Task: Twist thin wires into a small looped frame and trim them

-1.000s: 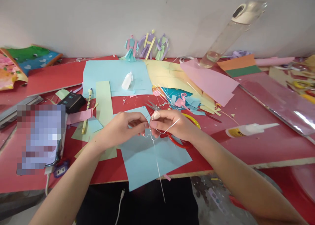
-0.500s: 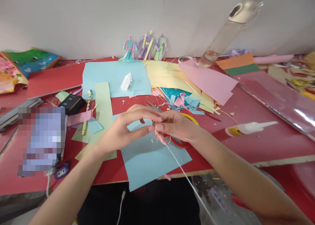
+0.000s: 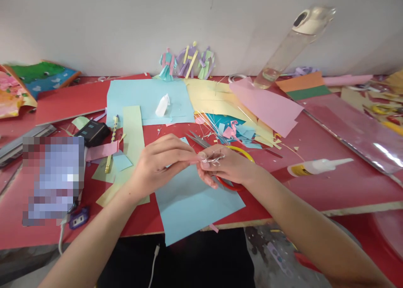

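While your two hands meet over the middle of the red table (image 3: 346,191), look left first. There is one yellow pencil (image 3: 111,143) lying on a pale green paper strip (image 3: 134,130), and one black box (image 3: 92,132) beside it.

Your left hand (image 3: 160,162) comes next. Its fingers (image 3: 189,155) are closed in a pinch on the thin silver wire (image 3: 215,159). Your right hand (image 3: 231,164) pinches the same wire from the other side, so both hands grip it. The wire sits between your fingertips, just above the blue paper sheet (image 3: 192,204) at the near edge of the table.

This wire looks very light and thin. I think it bends easily and can slip or poke you. Hold it close to the little twisted part, with the tips of your fingers, and do not squeeze hard.

Just behind your right hand lie one pair of scissors (image 3: 198,140) and a loose bunch of spare wires (image 3: 209,122), too many and too fine to count. Three paper dolls (image 3: 187,63) lean on the wall. Further right there is one glue bottle (image 3: 317,166) on its side and one clear water bottle (image 3: 292,44) that looks tilted.
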Available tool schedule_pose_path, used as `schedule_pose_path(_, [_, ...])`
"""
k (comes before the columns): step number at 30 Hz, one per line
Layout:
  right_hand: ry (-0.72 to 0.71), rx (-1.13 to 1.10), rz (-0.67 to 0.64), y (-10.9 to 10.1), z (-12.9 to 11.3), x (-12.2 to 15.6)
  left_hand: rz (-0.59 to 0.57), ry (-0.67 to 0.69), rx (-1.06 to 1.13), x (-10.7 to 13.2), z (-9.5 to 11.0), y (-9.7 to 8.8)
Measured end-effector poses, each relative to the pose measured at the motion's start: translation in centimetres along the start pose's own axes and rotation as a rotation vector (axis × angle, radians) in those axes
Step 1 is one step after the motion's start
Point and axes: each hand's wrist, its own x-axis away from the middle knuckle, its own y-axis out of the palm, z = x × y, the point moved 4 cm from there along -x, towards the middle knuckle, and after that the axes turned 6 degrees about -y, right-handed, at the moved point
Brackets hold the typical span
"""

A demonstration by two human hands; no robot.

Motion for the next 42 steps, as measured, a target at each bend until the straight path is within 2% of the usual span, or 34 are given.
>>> schedule_pose_path(3, [0.023, 0.205, 0.050, -0.8, -0.8, 0.5, 0.042, -0.093, -0.006, 0.1, -0.3, -0.2])
schedule_pose_path(5, [0.006, 0.370, 0.221, -2.0, -1.3, 0.7, 0.076, -0.231, 0.006, 0.2, -0.8, -0.3])
schedule_pose_path(6, [-0.036, 0.464, 0.349, -2.7, -1.7, 0.9, 0.089, -0.313, 0.014, 0.3, -1.1, -0.4])
schedule_pose_path(8, [-0.211, 0.638, 0.631, -3.9, -2.6, 1.3, 0.096, -0.462, 0.037, 0.4, -1.6, -0.4])
schedule_pose_path(10, [-0.400, 0.767, 0.764, -3.9, -3.3, 1.7, 0.084, -0.556, 0.072, 0.5, -1.9, -0.3])
schedule_pose_path(12, [-0.505, 0.853, 0.712, -3.2, -3.5, 1.7, 0.062, -0.598, 0.110, 0.5, -2.0, -0.2])
schedule_pose_path(15, [-0.560, 0.897, 0.531, -1.7, -3.3, 1.4, 0.014, -0.624, 0.148, 0.5, -2.0, 0.0])
schedule_pose_path(17, [-0.588, 0.871, 0.473, -1.1, -3.1, 1.4, -0.026, -0.634, 0.145, 0.5, -2.0, 0.2])
schedule_pose_path(20, [-0.607, 0.800, 0.474, -0.8, -2.8, 1.3, -0.078, -0.637, 0.128, 0.4, -1.9, 0.5])
schedule_pose_path(24, [-0.583, 0.740, 0.505, -0.7, -2.6, 1.3, -0.091, -0.596, 0.139, 0.2, -1.5, 0.5])
schedule_pose_path(31, [-0.551, 0.560, 0.427, -0.2, -2.6, 1.4, -0.127, -0.566, 0.182, 0.1, -1.4, 0.5])
schedule_pose_path(36, [-0.556, 0.633, 0.435, -0.1, -2.4, 1.4, -0.131, -0.575, 0.185, 0.3, -1.7, 0.6])
schedule_pose_path(42, [-0.590, 0.837, 0.449, 0.2, -2.8, 1.7, -0.127, -0.524, 0.154, 0.3, -1.4, 0.5])
